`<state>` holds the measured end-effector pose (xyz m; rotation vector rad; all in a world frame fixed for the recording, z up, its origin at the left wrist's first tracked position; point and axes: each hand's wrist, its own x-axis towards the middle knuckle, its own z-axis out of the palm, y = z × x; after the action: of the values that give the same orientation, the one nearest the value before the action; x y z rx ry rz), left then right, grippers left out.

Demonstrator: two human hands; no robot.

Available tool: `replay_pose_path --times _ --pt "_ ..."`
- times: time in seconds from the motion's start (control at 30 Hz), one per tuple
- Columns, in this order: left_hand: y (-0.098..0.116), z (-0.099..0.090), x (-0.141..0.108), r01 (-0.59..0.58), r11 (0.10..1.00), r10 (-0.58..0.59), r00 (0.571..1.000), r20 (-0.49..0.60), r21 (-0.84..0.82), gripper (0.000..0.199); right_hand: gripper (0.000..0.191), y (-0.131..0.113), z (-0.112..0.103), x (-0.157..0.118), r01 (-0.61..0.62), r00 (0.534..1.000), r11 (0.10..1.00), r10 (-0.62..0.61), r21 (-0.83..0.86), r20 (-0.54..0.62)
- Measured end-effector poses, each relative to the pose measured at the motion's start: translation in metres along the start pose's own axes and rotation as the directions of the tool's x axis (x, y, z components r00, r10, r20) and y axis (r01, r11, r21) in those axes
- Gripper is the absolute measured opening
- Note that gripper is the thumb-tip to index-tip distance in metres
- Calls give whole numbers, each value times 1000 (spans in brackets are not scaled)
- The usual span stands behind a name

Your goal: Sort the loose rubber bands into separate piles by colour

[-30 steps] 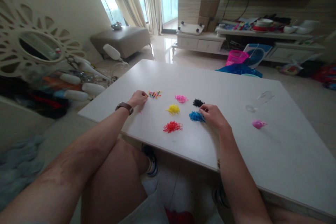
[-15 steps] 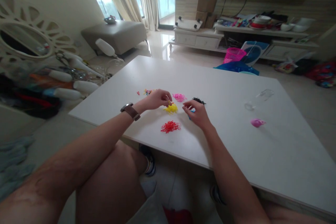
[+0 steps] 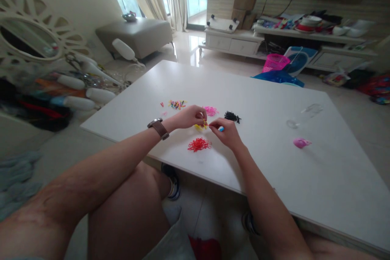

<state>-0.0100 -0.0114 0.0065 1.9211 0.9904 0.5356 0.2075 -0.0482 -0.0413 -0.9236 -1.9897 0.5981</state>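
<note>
My left hand, with a watch on its wrist, pinches small yellow and red pieces over the yellow pile. Close on its right, my right hand is closed in a pinch on a small red piece that reaches toward the left fingertips. A bit of blue shows beside the right fingers. Nearer the table edge lies a red pile. Behind the hands are a pink pile, a black pile and a mixed-colour pile.
The white table also bears a pink object and a clear container at the right. A tiny red piece lies at the left. Beyond the table stands a pink basket.
My left hand has shifted right and my right hand has closed its fingers on a red piece, so the hands nearly meet. The mixed pile is more exposed, and the view has shifted slightly.
</note>
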Motion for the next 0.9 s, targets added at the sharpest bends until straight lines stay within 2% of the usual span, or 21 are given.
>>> replay_pose_path --times 0.1,0.23,0.3,0.43,0.53,0.67,0.77,0.9 --pt "-5 -7 1 24 1000 -24 999 -34 -3 5 10 1 1 -1 -20 998 1000 20 15 56" --pt "-14 -11 2 33 999 -33 998 -62 7 7 11 2 7 -5 -68 959 996 47 64 280" --pt "-16 -10 3 30 999 -27 998 -54 45 10 12 2 10 -6 -102 932 993 75 60 355" --pt "-13 -5 3 22 991 -18 999 -33 133 14 12 2 12 -7 -135 913 990 108 41 393" --pt "-9 -1 4 4 982 1 1000 -23 188 15 12 3 11 -6 -110 936 994 96 23 340" --pt "-8 2 6 -4 985 4 1000 -3 170 14 12 6 10 -3 -92 987 995 94 -22 126" --pt "-8 4 6 -13 992 11 1000 15 128 12 8 5 9 -2 -70 998 997 70 12 -3" --pt "-6 6 6 -31 993 27 999 37 113 11 14 3 9 -2 -43 999 997 44 62 -16"
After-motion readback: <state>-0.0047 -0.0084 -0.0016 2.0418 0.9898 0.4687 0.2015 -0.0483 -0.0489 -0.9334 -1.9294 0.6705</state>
